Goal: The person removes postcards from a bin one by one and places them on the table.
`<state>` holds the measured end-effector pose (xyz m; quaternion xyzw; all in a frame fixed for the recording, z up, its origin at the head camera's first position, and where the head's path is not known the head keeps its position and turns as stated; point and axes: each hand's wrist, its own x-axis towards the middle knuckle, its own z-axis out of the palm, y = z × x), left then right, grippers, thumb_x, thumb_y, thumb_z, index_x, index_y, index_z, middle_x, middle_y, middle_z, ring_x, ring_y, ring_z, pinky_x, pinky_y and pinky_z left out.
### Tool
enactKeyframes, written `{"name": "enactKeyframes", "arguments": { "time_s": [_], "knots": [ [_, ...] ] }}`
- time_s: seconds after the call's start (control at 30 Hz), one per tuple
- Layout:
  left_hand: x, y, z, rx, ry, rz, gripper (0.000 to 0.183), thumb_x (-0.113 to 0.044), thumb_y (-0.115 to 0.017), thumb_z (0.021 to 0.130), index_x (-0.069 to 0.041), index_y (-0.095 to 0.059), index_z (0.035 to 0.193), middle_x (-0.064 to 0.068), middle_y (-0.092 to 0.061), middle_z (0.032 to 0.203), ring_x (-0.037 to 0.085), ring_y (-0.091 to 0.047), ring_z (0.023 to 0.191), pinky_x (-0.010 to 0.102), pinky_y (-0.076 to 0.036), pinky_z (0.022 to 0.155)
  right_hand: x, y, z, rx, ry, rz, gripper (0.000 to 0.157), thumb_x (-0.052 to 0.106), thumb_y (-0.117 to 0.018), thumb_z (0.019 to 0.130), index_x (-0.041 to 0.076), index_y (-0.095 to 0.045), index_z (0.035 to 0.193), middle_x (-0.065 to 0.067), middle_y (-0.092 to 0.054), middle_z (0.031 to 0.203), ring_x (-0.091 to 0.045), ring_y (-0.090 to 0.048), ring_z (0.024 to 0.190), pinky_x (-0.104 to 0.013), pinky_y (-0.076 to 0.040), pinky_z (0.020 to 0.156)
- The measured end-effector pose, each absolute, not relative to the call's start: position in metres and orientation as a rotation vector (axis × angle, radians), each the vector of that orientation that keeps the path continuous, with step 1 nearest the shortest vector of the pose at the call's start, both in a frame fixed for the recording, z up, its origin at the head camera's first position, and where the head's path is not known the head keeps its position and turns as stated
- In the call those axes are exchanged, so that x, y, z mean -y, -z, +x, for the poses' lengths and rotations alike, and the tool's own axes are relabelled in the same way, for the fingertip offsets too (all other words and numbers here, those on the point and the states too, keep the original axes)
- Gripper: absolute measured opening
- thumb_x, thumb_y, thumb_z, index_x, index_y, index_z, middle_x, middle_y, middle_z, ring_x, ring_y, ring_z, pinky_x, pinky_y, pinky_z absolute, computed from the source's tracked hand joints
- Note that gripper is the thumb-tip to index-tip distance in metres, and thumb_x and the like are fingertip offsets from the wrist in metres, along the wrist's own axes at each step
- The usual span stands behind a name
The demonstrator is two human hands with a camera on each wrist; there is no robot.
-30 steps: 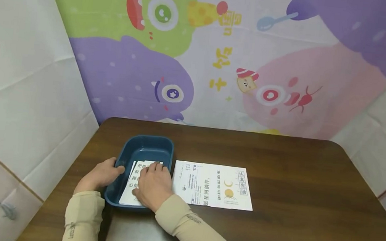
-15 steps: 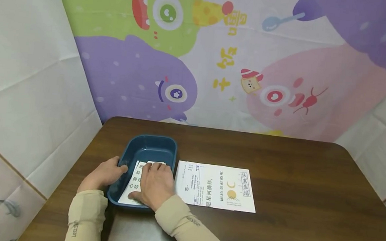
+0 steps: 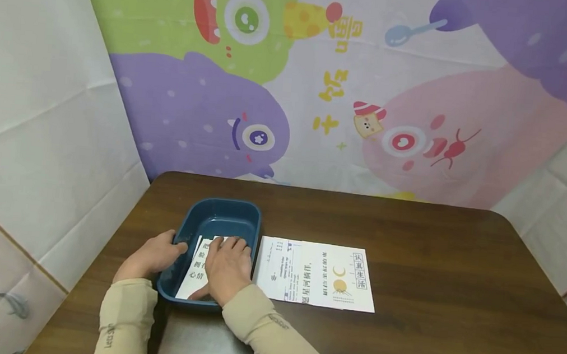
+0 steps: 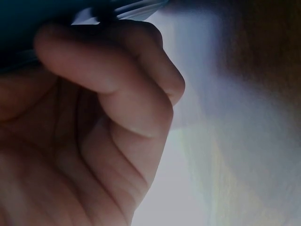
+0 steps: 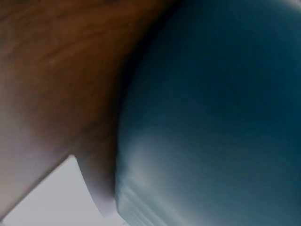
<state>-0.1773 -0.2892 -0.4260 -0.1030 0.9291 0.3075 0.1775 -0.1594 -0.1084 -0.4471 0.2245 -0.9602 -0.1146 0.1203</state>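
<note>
A dark blue tray [image 3: 229, 201] sits at the left of the table with printed white cards [image 3: 198, 268] in its near half. My left hand [image 3: 155, 256] grips the tray's left rim, thumb over the edge. In the left wrist view that hand [image 4: 108, 89] has its fingers curled against the blue tray wall. My right hand [image 3: 228, 270] lies over the cards in the tray, fingers pointing away from me and thumb at their near edge; it hides their right part. The right wrist view is filled mostly by the blurred tray [image 5: 211, 108].
More white cards [image 3: 318, 273] with printed text and a sun-and-moon drawing lie overlapping just right of the tray, on the brown wooden table [image 3: 437, 269]. A cartoon-printed cloth [image 3: 316, 152] hangs behind the table's far edge. Pale walls [image 3: 53, 95] flank both sides.
The view has shifted slightly. My right hand moves a little over the cards in the tray, and their visible edges shift slightly. My left hand keeps its hold on the rim.
</note>
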Motion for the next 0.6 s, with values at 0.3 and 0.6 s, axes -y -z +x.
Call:
{"name": "enactKeyframes", "arguments": {
  "time_s": [0.3,0.6],
  "knots": [
    [0.29,0.426,-0.176,-2.66,-0.847,-0.252,0.057,-0.029,-0.043,0.102,0.012,-0.041,0.141,0.037,-0.053,0.138,0.049,-0.057,0.122,0.057,-0.052,0.096,0.114,0.449,-0.165,3.006,-0.084,0.64,0.136,0.091,-0.075,0.045,0.005,-0.048,0.146,-0.018,-0.058,0.126,-0.028,-0.051,0.108,-0.038,-0.054,0.088],
    [0.291,0.425,-0.179,-2.649,-0.845,-0.275,0.056,-0.029,-0.043,0.101,0.011,-0.042,0.14,0.037,-0.052,0.139,0.049,-0.056,0.122,0.061,-0.048,0.101,0.117,0.447,-0.17,3.046,-0.379,0.567,0.109,0.083,-0.08,0.053,0.01,-0.054,0.128,-0.011,-0.051,0.115,-0.024,-0.043,0.103,-0.036,-0.052,0.09]
  ]
}}
